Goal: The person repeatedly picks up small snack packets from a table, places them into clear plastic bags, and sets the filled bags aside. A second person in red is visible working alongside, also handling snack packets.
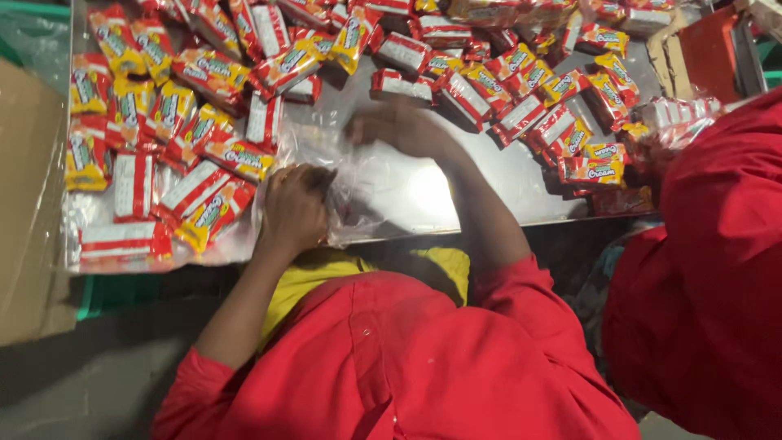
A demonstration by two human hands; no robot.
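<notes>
**Both hands on a clear plastic bag at the table edge**

The left hand [295, 208] is closed into a fist around one side of a clear plastic bag [346, 183], the film bunched inside its fingers. The right hand [399, 126] reaches further in over the table and touches the far side of the same bag; it is blurred, so I cannot tell how firmly its fingers are closed on the film. The bag lies crumpled on the shiny metal table [481, 187], near its front edge, between the two hands.

Around the bag, red and yellow snack packets [216, 73] lie scattered in heaps across the left and back of the table, some touching the bag's left side. More packets [562, 122] crowd the right side. Both arms wear red sleeves, with a yellow garment showing at the lap. A second person's red sleeve [709, 244] fills the right edge, and a brown cardboard box [28, 204] stands at the left.
</notes>
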